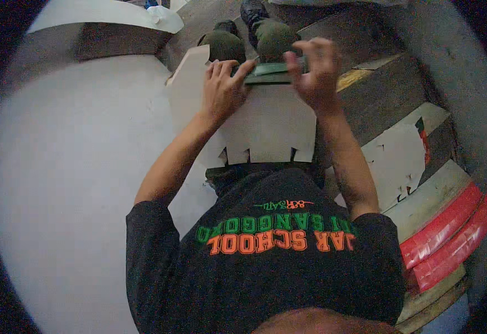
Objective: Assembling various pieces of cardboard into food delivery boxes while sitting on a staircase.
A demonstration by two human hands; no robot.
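A pale die-cut cardboard sheet (pixel 268 125) lies across my lap, its slotted edge toward my body. At its far end is a green strip (pixel 268 73), which looks like a folded-up flap with a coloured face; I cannot tell for certain that it is joined to the sheet. My left hand (pixel 224 90) grips the strip's left end, thumb along it and fingers curled at the sheet's edge. At the right end my right hand (pixel 317 72) is somewhat blurred, with its thumb against the strip and its fingers bent round a dark green part.
To the left spreads a large white surface (pixel 82 183). On the right, another cut cardboard sheet (pixel 396 158) lies near curved red glossy pieces (pixel 449 231). A whitish translucent container (pixel 164 19) stands at the far left. Beyond the sheet are my knees and dark shoes (pixel 253 12).
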